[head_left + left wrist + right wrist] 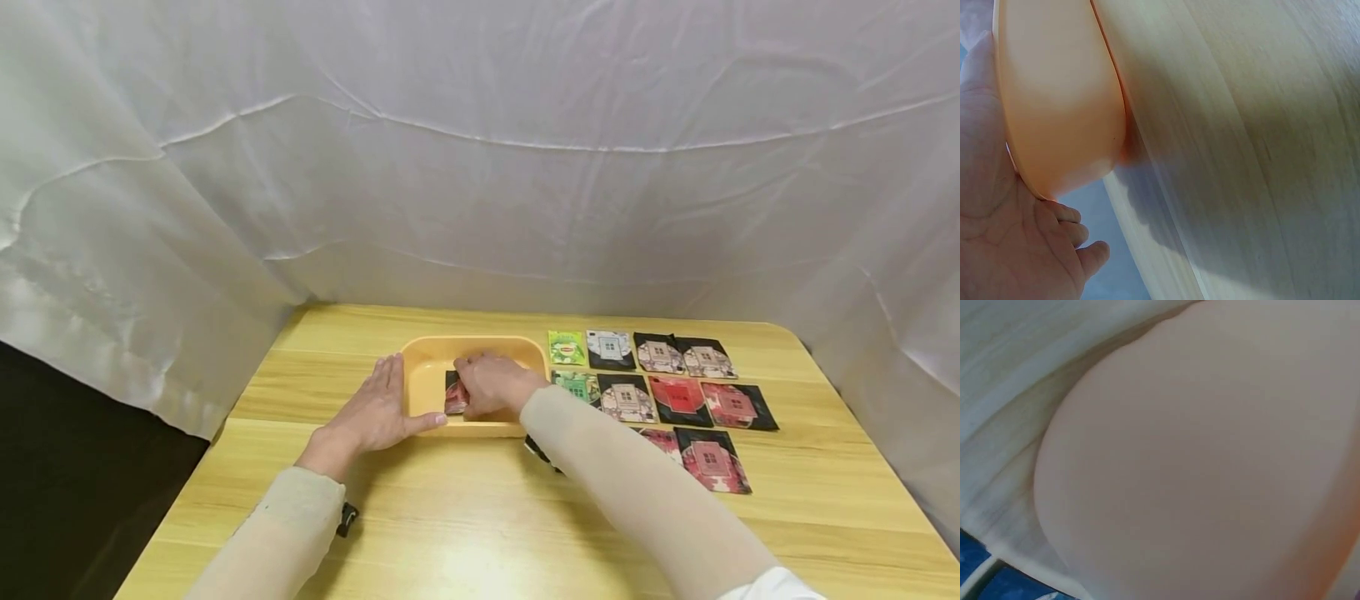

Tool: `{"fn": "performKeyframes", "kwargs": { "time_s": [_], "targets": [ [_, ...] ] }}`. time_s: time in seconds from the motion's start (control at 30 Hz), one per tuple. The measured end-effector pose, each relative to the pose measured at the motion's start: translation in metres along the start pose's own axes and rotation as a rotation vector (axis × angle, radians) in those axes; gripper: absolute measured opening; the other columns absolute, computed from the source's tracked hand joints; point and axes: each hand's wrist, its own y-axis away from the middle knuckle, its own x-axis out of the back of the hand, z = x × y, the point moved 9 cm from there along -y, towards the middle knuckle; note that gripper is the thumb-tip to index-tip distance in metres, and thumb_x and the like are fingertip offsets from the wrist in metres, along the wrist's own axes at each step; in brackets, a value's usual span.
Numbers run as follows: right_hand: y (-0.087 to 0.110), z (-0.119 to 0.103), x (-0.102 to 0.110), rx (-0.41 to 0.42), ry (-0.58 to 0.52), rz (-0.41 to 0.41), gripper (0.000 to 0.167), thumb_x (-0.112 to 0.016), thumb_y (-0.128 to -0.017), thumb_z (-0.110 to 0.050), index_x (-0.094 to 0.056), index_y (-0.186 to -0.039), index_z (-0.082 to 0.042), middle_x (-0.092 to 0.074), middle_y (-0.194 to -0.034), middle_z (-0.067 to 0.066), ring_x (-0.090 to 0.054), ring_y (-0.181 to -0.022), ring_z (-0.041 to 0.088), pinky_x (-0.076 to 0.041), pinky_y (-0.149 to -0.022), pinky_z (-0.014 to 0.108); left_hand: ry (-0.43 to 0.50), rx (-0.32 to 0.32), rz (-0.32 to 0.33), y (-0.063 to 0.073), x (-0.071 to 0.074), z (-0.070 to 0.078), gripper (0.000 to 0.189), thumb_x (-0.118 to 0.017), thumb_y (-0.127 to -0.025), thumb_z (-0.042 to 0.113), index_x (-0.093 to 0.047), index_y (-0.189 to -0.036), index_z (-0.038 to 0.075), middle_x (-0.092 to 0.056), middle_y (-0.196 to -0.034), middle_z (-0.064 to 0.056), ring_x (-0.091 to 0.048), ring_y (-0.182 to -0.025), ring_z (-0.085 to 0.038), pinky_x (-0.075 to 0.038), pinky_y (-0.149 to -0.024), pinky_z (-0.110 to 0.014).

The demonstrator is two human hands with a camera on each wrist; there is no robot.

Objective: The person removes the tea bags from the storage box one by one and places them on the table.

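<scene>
A shallow yellow-orange tray [422, 383] stands on the wooden table. My left hand [378, 408] lies along its left end, fingers stretched at the side and thumb on the front rim. In the left wrist view the left palm [1004, 225] rests against the rim of the tray [1063, 94]. Reaching inside the tray, my right hand [491, 383] has curled fingers and grips dark red tea sachets [454, 396], partly covered by the hand. A broad, blurred beige surface [1179, 456] fills most of the right wrist view, hiding the right fingers there.
Right of the tray lie rows of flat tea sachets, among them a green one [566, 347], a red-and-black one [680, 400] and a pink one [711, 460]. My right forearm [622, 475] crosses over some. A pale curtain [525, 208] hangs behind the table [450, 517].
</scene>
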Motion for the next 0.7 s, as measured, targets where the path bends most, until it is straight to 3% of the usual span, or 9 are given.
{"fn": "performKeyframes", "kwargs": {
  "time_s": [0.17,0.43,0.7],
  "targets": [
    [-0.0028,0.0046,-0.0028,-0.018,-0.022,-0.031,0.096,-0.085,-0.087,-0.049,-0.039,-0.160,-0.007,-0.046,-0.163,0.015,-0.043,-0.150,0.032,-0.042,-0.123,0.046,-0.003,0.001,-0.003,-0.0012,-0.0013,0.0003,0.134,-0.050,-0.089,0.088,0.007,-0.165,-0.006,0.006,-0.173,-0.028,0.001,-0.163,-0.043,-0.010,-0.133,-0.054],
    [-0.0033,0.0072,-0.0034,-0.038,-0.049,-0.047,0.099,-0.085,-0.087,-0.050,-0.038,-0.162,-0.009,-0.037,-0.168,0.014,-0.037,-0.153,0.032,-0.040,-0.125,0.047,0.005,-0.001,-0.007,-0.0008,-0.0012,0.0010,0.132,-0.052,-0.090,0.085,0.007,-0.165,-0.006,0.006,-0.174,-0.028,0.001,-0.163,-0.043,-0.010,-0.133,-0.054],
    [-0.0033,0.0083,-0.0023,-0.059,-0.070,-0.047,0.098,-0.087,-0.085,-0.048,-0.039,-0.162,-0.008,-0.040,-0.166,0.015,-0.040,-0.151,0.032,-0.041,-0.124,0.047,0.004,-0.005,-0.010,-0.0007,-0.0011,0.0007,0.135,-0.049,-0.088,0.090,0.008,-0.165,-0.006,0.007,-0.174,-0.027,0.001,-0.163,-0.043,-0.010,-0.133,-0.054]
  ]
}}
